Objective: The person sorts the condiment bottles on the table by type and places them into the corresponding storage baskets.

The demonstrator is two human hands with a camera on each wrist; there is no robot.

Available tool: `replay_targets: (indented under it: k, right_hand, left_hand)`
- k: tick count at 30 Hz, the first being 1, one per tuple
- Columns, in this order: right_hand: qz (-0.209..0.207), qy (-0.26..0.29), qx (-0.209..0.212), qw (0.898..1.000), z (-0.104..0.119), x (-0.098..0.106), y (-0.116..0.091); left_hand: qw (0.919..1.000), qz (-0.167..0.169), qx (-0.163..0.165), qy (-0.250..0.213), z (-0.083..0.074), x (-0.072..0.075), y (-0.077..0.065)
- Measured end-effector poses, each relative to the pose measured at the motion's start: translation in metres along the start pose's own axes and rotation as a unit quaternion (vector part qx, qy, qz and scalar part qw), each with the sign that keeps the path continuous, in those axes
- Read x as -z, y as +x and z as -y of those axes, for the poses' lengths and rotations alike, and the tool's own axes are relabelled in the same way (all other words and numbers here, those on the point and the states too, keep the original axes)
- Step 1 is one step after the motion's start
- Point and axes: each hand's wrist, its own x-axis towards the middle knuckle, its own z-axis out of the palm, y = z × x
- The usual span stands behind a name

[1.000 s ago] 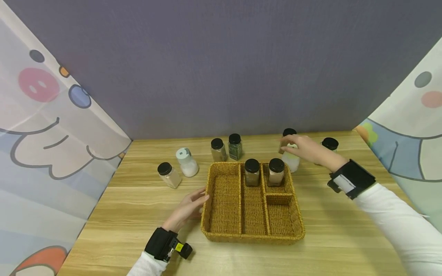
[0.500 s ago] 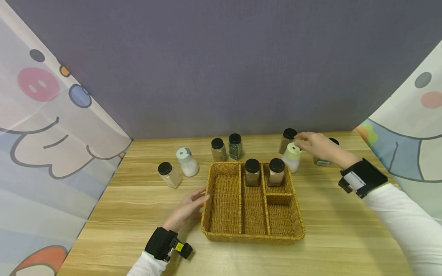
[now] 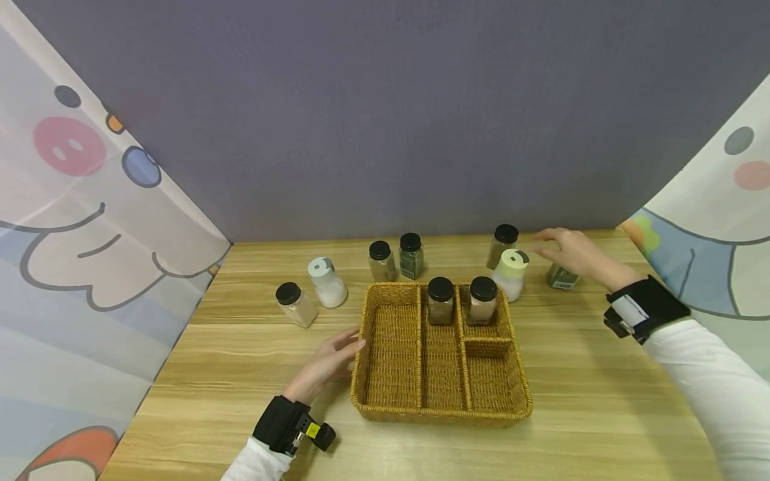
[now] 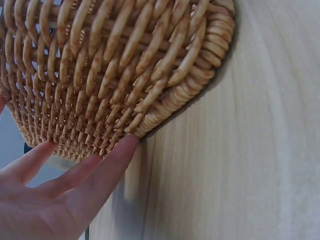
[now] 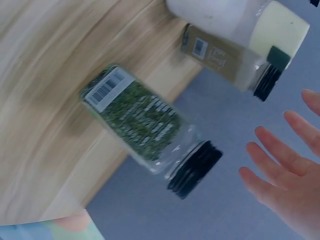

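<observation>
My left hand (image 3: 325,367) rests its fingertips against the left wall of a divided wicker basket (image 3: 391,414); in the left wrist view the fingers (image 4: 107,170) lie straight along the weave. My right hand (image 3: 574,254) is in the air over a green-labelled herb jar (image 3: 563,276), whose black lid it hides in the head view. The right wrist view shows that hand's fingers spread and holding nothing, beside the upright herb jar (image 5: 142,120). Left of this hand stand a shaker with a pale yellow lid (image 3: 510,274) and a black-lidded spice jar (image 3: 502,245).
Two black-lidded jars, one dark (image 3: 440,300) and one pinkish (image 3: 482,300), stand in the basket's rear compartments. Behind the basket are a spice jar (image 3: 381,262) and a green jar (image 3: 412,256). A white shaker (image 3: 327,283) and a beige jar (image 3: 297,305) stand to the left.
My right hand has moved right, away from the yellow-lidded shaker, and is now over the green-labelled herb jar. My left hand has stayed at the basket wall.
</observation>
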Motion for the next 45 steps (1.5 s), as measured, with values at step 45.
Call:
replay_targets:
  k: [45]
  right_hand:
    - [-0.002, -0.03, -0.018, 0.999, -0.056, -0.01, -0.01]
  left_hand:
    - [0.9999, -0.005, -0.012, 0.009, -0.001, -0.002, -0.001]
